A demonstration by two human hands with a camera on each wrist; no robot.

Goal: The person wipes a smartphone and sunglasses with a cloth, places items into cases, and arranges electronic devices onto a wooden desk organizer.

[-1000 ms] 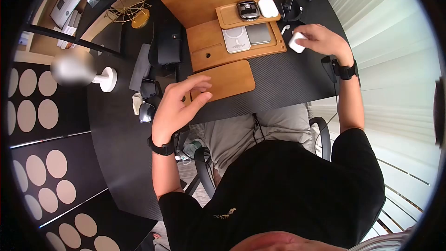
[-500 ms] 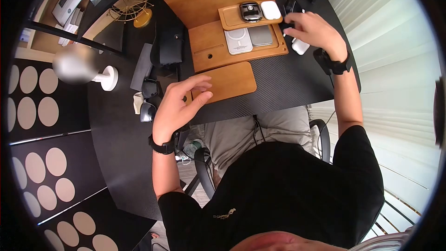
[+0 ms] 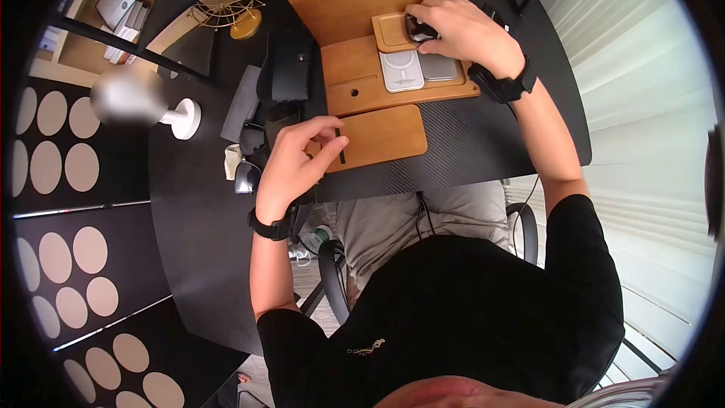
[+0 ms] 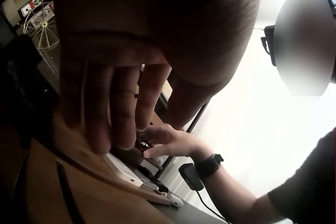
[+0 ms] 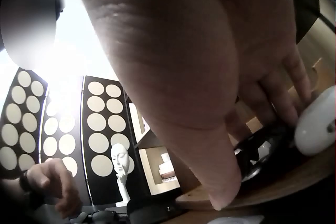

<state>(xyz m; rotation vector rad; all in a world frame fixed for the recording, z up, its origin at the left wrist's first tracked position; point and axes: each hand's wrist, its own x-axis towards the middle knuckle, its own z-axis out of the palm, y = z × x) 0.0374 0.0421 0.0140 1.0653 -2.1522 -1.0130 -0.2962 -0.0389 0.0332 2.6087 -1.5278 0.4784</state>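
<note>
In the head view my right hand (image 3: 472,36) reaches over the small upper shelf (image 3: 387,27) of a wooden desk organizer. Its thumb and fingers grip a small glossy black case (image 3: 420,29) from either side. Beside that case sits a white rounded earbud case (image 5: 317,121), seen in the right wrist view and covered by the hand from above. Under the shelf lie a white magnetic power bank (image 3: 402,72) and a flat silver-grey block (image 3: 439,68). My left hand (image 3: 293,162), fingers loosely bent and holding nothing, is over the left end of a wooden board (image 3: 387,136).
Sunglasses (image 3: 247,177), a black pouch (image 3: 291,68) and a long grey case (image 3: 242,103) lie to the left. Farther left is a white stand (image 3: 185,119); a gold wire wheel (image 3: 245,24) stands behind. The desk's front edge runs close to my lap.
My right hand let go of the white case on the desk at the right, then moved up and left to the black case. The left hand has stayed nearly still.
</note>
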